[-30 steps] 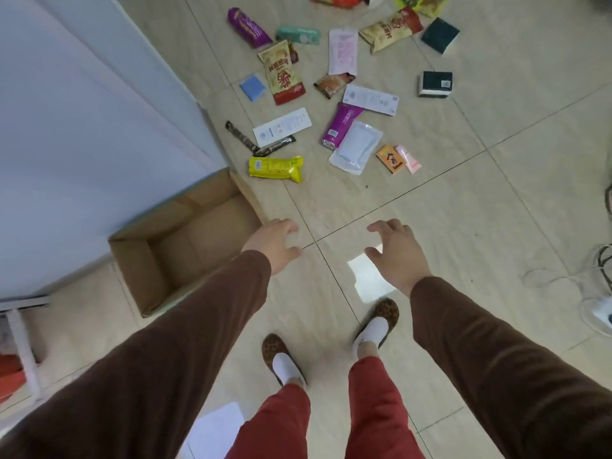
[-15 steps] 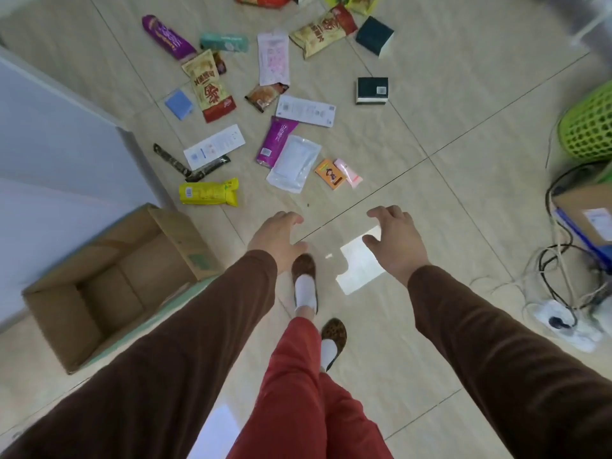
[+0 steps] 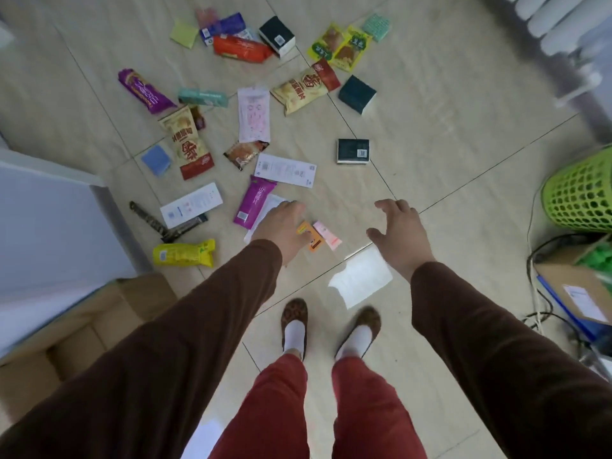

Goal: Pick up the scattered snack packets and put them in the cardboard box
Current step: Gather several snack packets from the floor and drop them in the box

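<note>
Both hands (image 3: 281, 230) nearer, three dark boxes (image 3: 353, 151).

soft, even daylight fills the scene; a bright window reflection (image 3: 361, 279) glares off the tiled floor (image 3: 447, 134) near centre, toward 5 o'clock; shadows are faint; motion blur smears the radiator (image 3: 556, 31) at 1 o'clock and the edges at 3 and 9 o'clock; wide-angle distortion bends the tile lines outward.

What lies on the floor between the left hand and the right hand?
In the head view, an orange packet and a pink sachet lie beside the left hand; bare tile reaches the right hand.
</note>
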The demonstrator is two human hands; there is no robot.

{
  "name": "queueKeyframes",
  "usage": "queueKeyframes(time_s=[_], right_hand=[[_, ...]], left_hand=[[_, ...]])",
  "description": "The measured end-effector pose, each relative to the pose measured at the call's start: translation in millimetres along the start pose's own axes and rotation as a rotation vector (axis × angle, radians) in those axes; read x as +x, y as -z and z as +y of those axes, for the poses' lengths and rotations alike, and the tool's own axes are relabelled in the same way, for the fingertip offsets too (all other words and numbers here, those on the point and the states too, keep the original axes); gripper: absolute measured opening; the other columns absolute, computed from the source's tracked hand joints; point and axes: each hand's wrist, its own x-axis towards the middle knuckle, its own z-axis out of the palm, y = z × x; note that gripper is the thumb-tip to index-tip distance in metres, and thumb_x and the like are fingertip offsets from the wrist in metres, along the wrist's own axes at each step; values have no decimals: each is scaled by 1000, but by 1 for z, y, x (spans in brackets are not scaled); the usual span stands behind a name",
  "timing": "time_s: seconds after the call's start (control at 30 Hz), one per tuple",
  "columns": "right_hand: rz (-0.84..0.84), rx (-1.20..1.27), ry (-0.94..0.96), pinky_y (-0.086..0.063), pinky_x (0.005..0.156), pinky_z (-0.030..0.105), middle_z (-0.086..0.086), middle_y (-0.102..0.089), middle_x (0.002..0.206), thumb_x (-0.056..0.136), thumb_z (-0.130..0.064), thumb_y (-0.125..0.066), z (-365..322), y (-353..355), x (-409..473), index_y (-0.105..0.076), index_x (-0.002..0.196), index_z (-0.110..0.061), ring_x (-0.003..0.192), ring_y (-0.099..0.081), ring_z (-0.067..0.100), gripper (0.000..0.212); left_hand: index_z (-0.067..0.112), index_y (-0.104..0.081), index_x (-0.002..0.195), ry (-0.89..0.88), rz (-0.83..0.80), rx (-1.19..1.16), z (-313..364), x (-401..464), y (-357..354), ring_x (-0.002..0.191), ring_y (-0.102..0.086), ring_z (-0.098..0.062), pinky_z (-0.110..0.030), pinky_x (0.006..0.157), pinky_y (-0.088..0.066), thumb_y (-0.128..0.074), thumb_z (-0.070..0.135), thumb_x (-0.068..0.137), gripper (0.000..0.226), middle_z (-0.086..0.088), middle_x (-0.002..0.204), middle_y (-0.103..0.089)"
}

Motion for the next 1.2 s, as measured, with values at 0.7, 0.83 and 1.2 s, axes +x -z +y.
queueKeyframes(time_s=[0.7, 0.83, 1.2], right_hand=[[-84, -48, 142, -41, 103, 37, 7, -50, 140, 93, -20, -65, 86, 195, 286, -46, 144, -14, 130, -45, 27, 55], [-117, -64, 185, -41, 105, 37, 7, -50, 140, 94, -20, -64, 67, 221, 349, -46, 144, -14, 130, -46, 26, 54], [-247, -204, 278, -41, 104, 37, 4, -50, 140, 94, -21, -62, 40, 276, 520, -48, 142, -17, 129, -44, 25, 50]], left_hand=[[13, -46, 143, 200, 104, -238, 209, 237, 20, 127, -52, -26, -44, 109, -42, -72, 27, 90, 61, -7, 140, -51], [15, -49, 139, 263, 133, -297, 223, 289, 46, 125, -54, -26, -42, 106, -45, -72, 26, 90, 56, -7, 137, -52], [19, -52, 138, 370, 166, -333, 246, 420, 116, 127, -51, -23, -36, 106, -42, -67, 30, 94, 48, -3, 137, -53]])
